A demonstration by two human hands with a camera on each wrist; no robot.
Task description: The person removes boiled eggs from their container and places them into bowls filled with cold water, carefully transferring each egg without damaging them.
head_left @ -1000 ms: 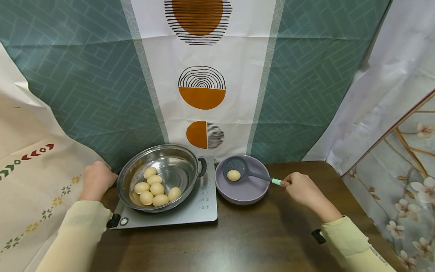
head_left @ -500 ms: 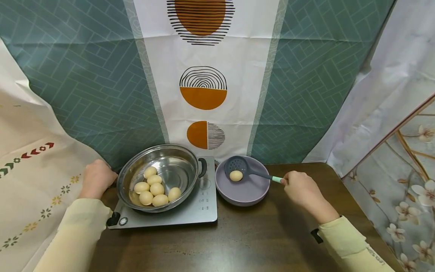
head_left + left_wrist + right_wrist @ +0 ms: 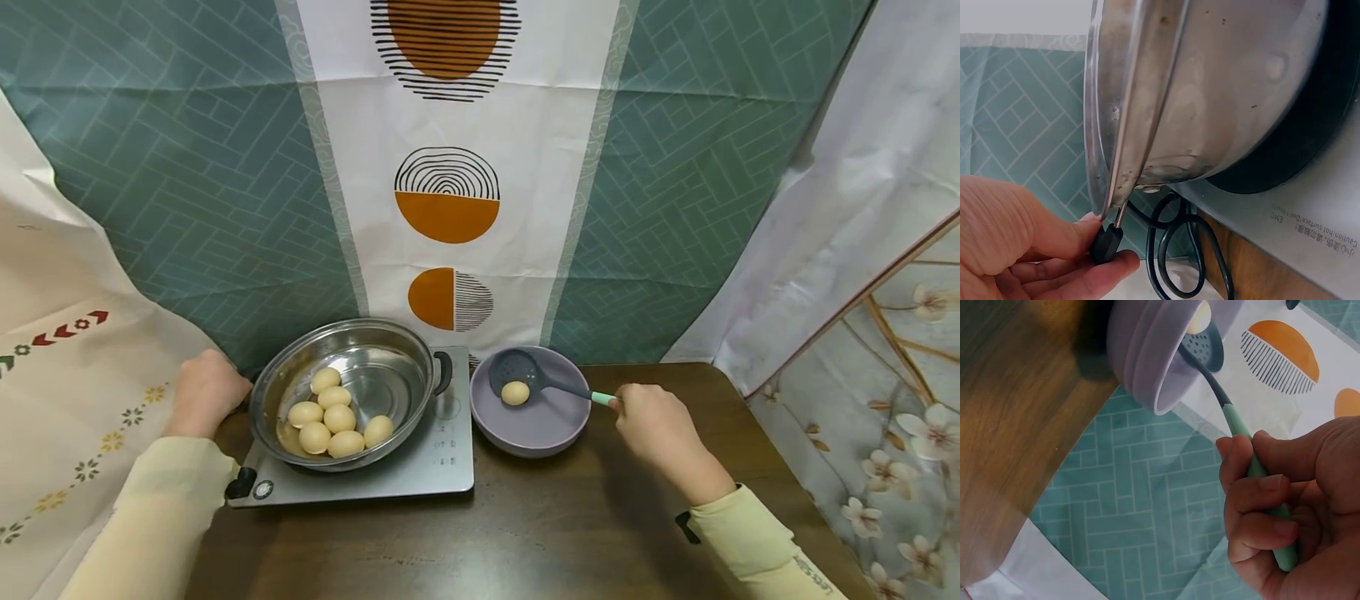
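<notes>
In the head view my left hand (image 3: 206, 392) is at the left side of a steel pot (image 3: 408, 375). The left wrist view shows its thumb and fingers pinching the pot's black side handle (image 3: 1107, 244). Several pale yellow eggs (image 3: 339, 418) lie in the pot. My right hand (image 3: 663, 429) grips the green handle of a grey slotted spoon (image 3: 1260, 469), fingers curled round it. The spoon's perforated head is inside a purple bowl (image 3: 558, 425). One egg (image 3: 515, 393) sits at the near edge of the spoon's head.
The pot stands on a silver induction cooker (image 3: 442, 467) on a dark wooden table (image 3: 525, 533). A black cord (image 3: 1200, 250) loops beside the cooker. Patterned cloth (image 3: 480, 208) hangs behind, with more hangings at both sides.
The spoon's head and the egg have shifted slightly right within the bowl, and the spoon's holes show less clearly. My left hand keeps its hold on the pot handle.
</notes>
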